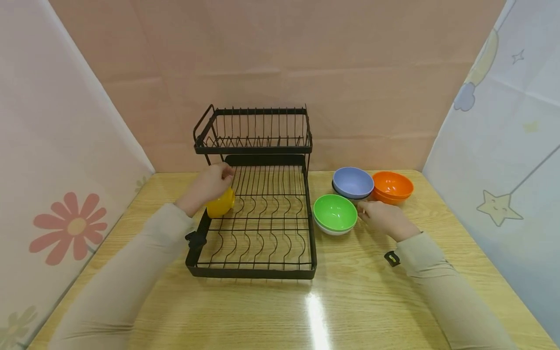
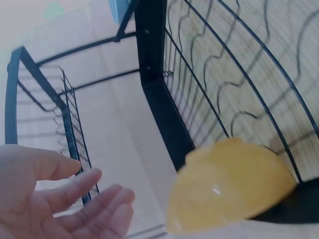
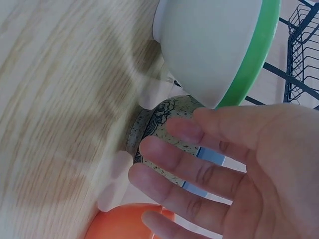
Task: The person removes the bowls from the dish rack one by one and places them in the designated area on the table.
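Note:
A yellow bowl stands tilted on its side at the left edge of the black dish rack's lower tier. My left hand is just above it, and in the left wrist view its fingers are loosely extended, apart from the bowl. On the right, my right hand is beside a green bowl stacked in a white bowl. Its fingers are spread in front of a speckled, dark-patterned bowl, which sits under a blue bowl. Fingertips are right by the green rim.
Stacked orange bowls are at the back right, behind the right hand. The rack's upper tier rises over the back of the lower one. A peach cloth backdrop stands behind the wooden table, with printed cloths at both sides.

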A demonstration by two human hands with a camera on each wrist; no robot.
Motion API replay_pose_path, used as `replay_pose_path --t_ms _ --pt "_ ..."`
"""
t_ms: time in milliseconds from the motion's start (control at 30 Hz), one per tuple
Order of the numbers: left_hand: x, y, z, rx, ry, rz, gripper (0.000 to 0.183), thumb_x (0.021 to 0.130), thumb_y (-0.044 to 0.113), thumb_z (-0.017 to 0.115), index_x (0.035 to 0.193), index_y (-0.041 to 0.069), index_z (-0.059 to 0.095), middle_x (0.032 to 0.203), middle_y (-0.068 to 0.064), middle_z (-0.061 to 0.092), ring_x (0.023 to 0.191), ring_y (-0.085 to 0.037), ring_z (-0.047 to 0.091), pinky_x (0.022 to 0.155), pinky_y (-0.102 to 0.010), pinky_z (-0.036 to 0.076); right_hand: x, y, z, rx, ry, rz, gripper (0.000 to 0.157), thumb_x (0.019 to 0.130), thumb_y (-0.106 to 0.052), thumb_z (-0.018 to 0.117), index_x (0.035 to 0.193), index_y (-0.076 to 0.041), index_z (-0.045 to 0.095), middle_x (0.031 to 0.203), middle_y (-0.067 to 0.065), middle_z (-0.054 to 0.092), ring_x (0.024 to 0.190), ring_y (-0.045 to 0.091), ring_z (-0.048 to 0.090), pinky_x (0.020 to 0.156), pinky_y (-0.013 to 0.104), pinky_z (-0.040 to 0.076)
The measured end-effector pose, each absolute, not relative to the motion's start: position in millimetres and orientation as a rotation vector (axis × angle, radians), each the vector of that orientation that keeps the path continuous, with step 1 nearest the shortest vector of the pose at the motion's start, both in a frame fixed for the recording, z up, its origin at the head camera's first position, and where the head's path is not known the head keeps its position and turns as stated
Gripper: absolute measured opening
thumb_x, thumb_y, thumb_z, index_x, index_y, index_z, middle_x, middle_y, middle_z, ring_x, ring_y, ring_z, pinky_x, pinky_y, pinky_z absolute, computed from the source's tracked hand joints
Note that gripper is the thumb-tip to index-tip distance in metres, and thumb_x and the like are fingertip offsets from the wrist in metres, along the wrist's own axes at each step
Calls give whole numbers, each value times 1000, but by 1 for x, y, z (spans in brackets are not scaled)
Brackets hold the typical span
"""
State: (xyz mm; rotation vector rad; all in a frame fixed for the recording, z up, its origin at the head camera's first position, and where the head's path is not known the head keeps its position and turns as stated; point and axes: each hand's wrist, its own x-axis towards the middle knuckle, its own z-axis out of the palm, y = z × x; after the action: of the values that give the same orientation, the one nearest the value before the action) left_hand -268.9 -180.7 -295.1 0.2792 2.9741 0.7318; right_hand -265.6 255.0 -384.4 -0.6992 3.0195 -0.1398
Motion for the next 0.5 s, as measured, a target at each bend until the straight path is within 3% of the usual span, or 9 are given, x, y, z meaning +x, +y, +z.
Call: replay_pose_path --t_ms 200,500 --pt "-273 -203 -301 91 2961 799 39 101 20 43 132 -4 46 128 -26 52 98 -33 59 80 -41 53 -264 254 -383 -671 3020 -158 6 94 -12 60 95 -8 64 81 2 65 65 14 55 56 33 50" --pt "-274 -219 -308 -61 2828 831 55 102 24 42 141 -13 28 139 -34 41 124 -45 48 101 -55 43 -264 255 -385 -686 3014 -118 5 94 -13 59 95 -8 61 80 2 65 64 14 56 57 34 52"
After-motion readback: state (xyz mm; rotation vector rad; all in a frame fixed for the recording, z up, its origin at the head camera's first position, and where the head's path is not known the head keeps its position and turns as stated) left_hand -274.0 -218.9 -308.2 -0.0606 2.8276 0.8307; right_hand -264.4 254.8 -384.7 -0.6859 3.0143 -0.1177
